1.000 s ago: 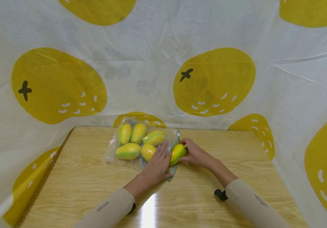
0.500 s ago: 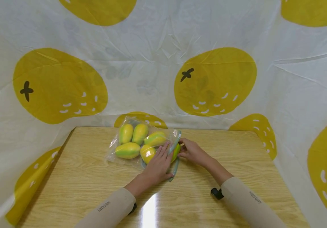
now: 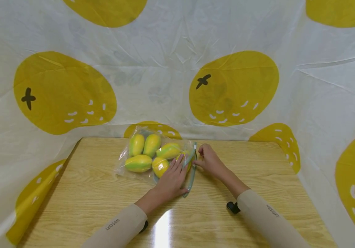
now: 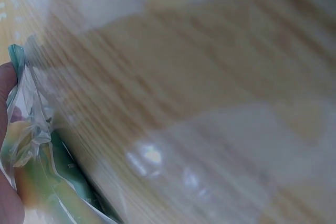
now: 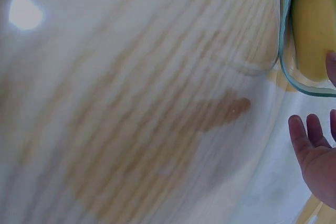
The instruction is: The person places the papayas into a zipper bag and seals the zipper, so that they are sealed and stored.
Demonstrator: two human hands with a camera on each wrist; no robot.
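Note:
A clear zip bag with a blue-green zip edge lies on the table, several yellow-green mangoes inside. The left hand rests over the bag near its mouth with fingers straight; in the left wrist view its thumb lies against the zip edge. Just within the mouth sits another mango, partly hidden by the left hand in the head view. The right hand is right beside the mouth, fingers loosely bent and apart, thumb tip at the zip edge. It holds nothing.
The wooden table carries the bag near its back edge. A white cloth printed with large yellow fruit hangs behind and at both sides. Light reflects off the table near the front.
The mango in the right hand has moved left into the bag's mouth. The right hand has let go of it and drawn its fingers back. The left hand has stayed put.

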